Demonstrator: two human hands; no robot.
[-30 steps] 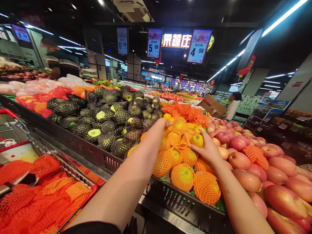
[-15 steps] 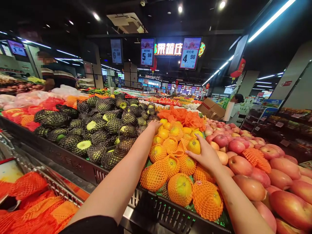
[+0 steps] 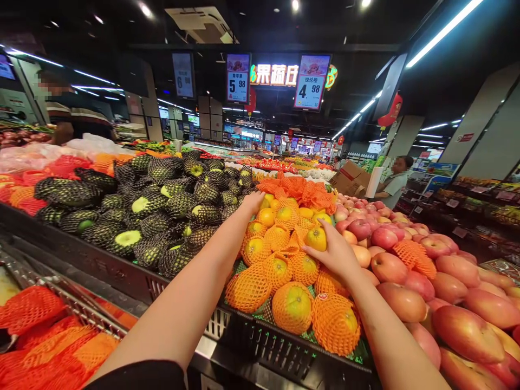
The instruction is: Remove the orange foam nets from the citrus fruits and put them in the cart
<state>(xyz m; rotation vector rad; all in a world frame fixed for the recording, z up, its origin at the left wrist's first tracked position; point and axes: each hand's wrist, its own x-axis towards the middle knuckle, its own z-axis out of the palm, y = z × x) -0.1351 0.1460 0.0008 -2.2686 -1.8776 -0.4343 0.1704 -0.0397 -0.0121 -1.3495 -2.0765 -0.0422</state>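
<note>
My left hand [image 3: 252, 201] reaches far over the black crate [image 3: 280, 349] of oranges in orange foam nets [image 3: 292, 306]. Its fingers stretch forward and touch the fruit at the back of the pile, next to a bare orange [image 3: 266, 216]. My right hand [image 3: 336, 253] lies further right and closer to me. Its thumb and fingers are wrapped round a bare yellow-orange orange [image 3: 316, 238] in the middle of the pile.
Green fruit in black nets [image 3: 162, 216] fills the bin to the left, and red apples [image 3: 410, 276] the bin to the right. A cart with loose orange nets [image 3: 36, 336] stands at lower left. One person [image 3: 69, 114] stands back left, another [image 3: 396, 176] by a cardboard box [image 3: 351, 177].
The view has shifted right and slightly up. Both hands keep their places on the oranges; the left hand has crept a little further back.
</note>
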